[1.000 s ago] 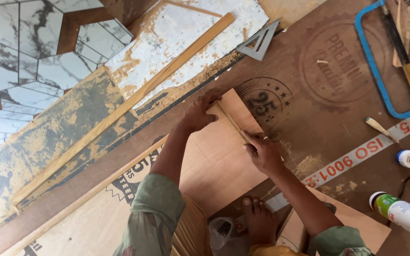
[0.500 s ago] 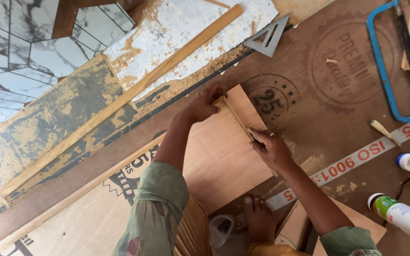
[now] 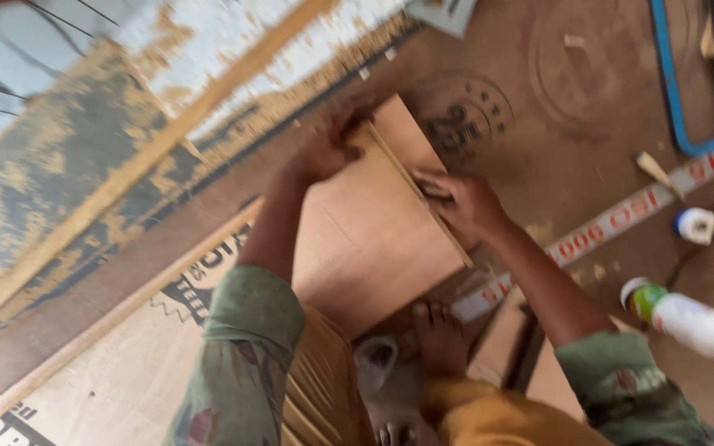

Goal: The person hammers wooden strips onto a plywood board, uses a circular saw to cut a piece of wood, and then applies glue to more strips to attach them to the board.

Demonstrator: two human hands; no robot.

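Observation:
A light brown plywood piece (image 3: 365,239) lies on a big dark brown board (image 3: 555,165). Along its right edge runs a thin wooden strip (image 3: 416,192). My left hand (image 3: 330,147) presses on the strip's far end at the piece's top corner. My right hand (image 3: 462,201) holds the strip near its middle, fingers pinched on it. My bare foot (image 3: 438,337) rests at the near edge of the plywood piece. The picture is blurred by motion.
A blue-framed saw (image 3: 687,83) lies at the far right. A white bottle with a green neck (image 3: 687,320) and a small white roll (image 3: 694,225) lie to the right. A long wooden batten (image 3: 150,157) crosses the dusty floor on the left.
The view has swung and moved closer, so everything shifted up and right. Both hands stay on the strip; my right hand has slid slightly toward its far end.

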